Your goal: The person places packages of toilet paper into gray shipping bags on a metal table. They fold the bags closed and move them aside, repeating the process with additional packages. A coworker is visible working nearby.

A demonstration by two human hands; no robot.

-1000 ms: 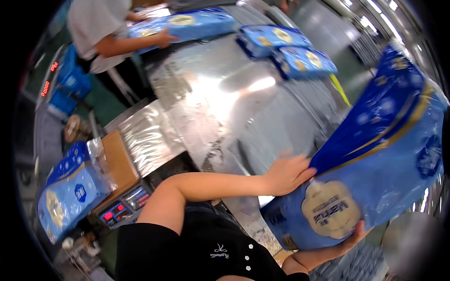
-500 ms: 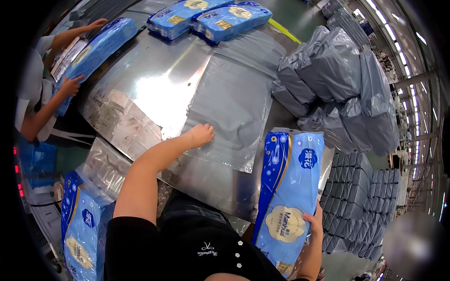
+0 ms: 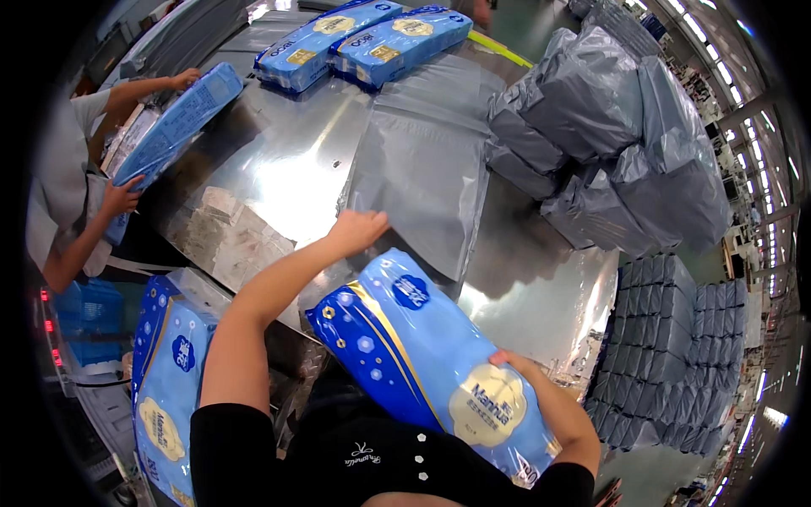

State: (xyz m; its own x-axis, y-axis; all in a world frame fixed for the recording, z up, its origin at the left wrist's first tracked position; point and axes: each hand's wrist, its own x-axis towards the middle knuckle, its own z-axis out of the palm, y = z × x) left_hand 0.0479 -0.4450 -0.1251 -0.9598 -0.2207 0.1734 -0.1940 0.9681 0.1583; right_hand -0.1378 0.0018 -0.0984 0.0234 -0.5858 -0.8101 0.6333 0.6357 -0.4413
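Note:
My right hand (image 3: 515,365) grips the side of a long blue plastic-wrapped pack (image 3: 422,338), its fingers mostly hidden beneath. The pack slants in front of my body, its dark-blue end toward the left and its far corner just short of a flat grey plastic bag (image 3: 422,177). That bag lies on the metal table (image 3: 291,198). At the bag's near left edge, my left hand (image 3: 361,231) is closed, pinching the film. The near edge of the bag is partly hidden by the pack.
Two blue packs (image 3: 338,42) lie at the table's far side; another pack (image 3: 169,380) stands at my left. Filled grey bags (image 3: 583,110) are heaped at the right, above stacked grey parcels (image 3: 650,346). A co-worker's hand (image 3: 121,196) holds a blue pack (image 3: 173,127) at far left.
My right hand has swung the blue pack leftward and tilted it, bringing its far end close to the bag. My left hand has risen slightly with the bag's edge. The co-worker's pack has turned.

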